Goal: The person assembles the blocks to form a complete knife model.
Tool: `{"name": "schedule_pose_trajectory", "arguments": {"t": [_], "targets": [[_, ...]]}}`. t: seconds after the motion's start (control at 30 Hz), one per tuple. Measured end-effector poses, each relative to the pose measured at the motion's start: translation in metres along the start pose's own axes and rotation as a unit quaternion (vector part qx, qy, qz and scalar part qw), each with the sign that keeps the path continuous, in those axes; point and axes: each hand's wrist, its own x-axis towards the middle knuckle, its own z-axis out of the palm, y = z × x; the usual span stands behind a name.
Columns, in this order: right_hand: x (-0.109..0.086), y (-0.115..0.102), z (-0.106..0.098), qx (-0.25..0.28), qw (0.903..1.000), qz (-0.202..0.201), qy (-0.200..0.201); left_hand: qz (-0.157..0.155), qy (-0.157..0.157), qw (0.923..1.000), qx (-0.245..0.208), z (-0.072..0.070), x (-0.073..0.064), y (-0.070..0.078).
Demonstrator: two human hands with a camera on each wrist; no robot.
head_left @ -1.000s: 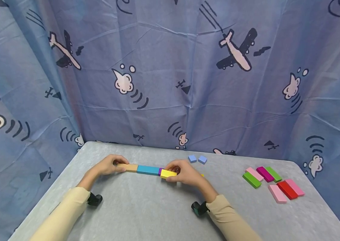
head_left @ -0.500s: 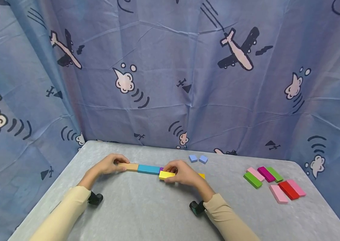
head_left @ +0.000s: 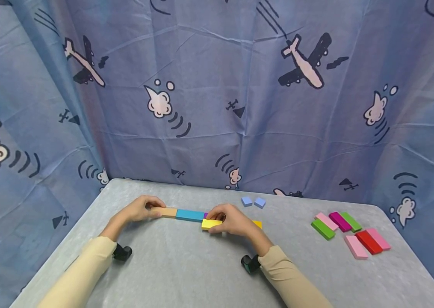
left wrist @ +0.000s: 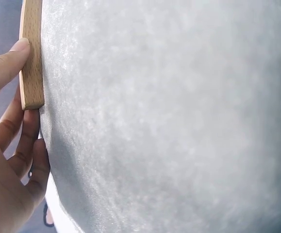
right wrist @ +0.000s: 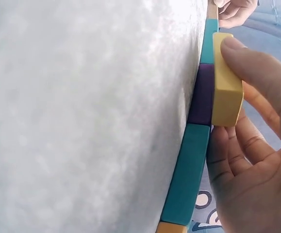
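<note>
A row of wooden blocks lies end to end on the table. My left hand (head_left: 140, 208) pinches the tan block (head_left: 169, 212) at the row's left end, thumb on its near face in the left wrist view. Right of it comes a blue block (head_left: 190, 215), then a purple block (right wrist: 203, 94), another teal block (right wrist: 186, 174) and an orange-yellow block (head_left: 257, 224). Between thumb and fingers my right hand (head_left: 236, 221) holds a yellow block (right wrist: 227, 97) over the purple one. Whether these two touch, I cannot tell. In the head view that hand hides the second teal block.
Two small light-blue blocks (head_left: 253, 202) lie behind the row. On the right are several loose blocks, among them a green block (head_left: 322, 229), a red block (head_left: 368, 242) and a light-pink block (head_left: 355, 247). A patterned curtain (head_left: 217, 107) hangs behind the grey table (head_left: 163, 265).
My right hand has shifted slightly left with the yellow block, and more of the orange-yellow block now shows behind the wrist. The left hand stays on the tan block.
</note>
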Motion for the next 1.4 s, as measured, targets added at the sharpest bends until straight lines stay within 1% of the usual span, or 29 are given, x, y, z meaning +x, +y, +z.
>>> {"name": "schedule_pose_trajectory", "arguments": {"t": [0.2, 0.43, 0.73, 0.87, 1.13, 1.27, 1.4], "targets": [[0.001, -0.0003, 0.001, 0.0, 1.0, 0.001, -0.004, -0.004, -0.002, 1.0, -0.003, -0.0009, 0.0002, -0.0018], [0.0008, -0.0025, 0.0019, -0.003, 0.9999, 0.011, -0.001, 0.0, -0.002, 1.0, -0.002, -0.0014, 0.0007, -0.0024], [0.0008, -0.0022, 0.0034, -0.018, 0.9997, 0.016, 0.003, -0.002, -0.002, 1.0, -0.003, -0.002, 0.0011, -0.0018], [0.0012, -0.0019, 0.0035, -0.02, 0.9997, 0.017, 0.001, -0.007, -0.003, 1.0, -0.006, -0.0018, 0.0012, -0.0023], [0.0025, -0.0022, 0.0036, -0.029, 0.9993, 0.023, -0.005, -0.003, -0.003, 1.0, -0.005, -0.0022, 0.001, -0.0017], [0.003, -0.0021, 0.0034, -0.026, 0.9994, 0.02, -0.007, -0.003, -0.002, 1.0, -0.002, -0.0021, 0.001, -0.0014], [0.0024, -0.0018, 0.0033, -0.022, 0.9997, 0.005, -0.007, -0.004, -0.002, 1.0, 0.0, -0.0018, 0.0005, -0.0009]]}}
